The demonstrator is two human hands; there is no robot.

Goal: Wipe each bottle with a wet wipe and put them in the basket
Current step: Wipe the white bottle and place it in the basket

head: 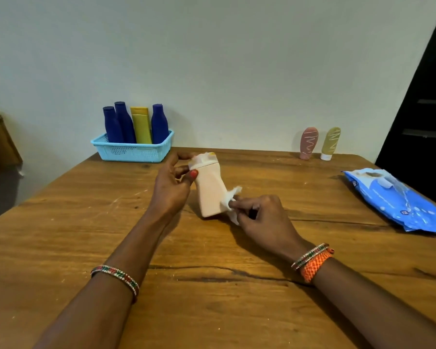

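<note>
Wiping step: left hand grips pale bottle near cap, right hand pinches wet wipe vs its base. Next prob.: bottle into basket.

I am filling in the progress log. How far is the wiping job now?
Done: four bottles stand in the blue basket. In hand: the left hand holds a cream bottle while the right hand rubs it with a wet wipe. Left: the pink tube and yellow tube by the wall.
</note>
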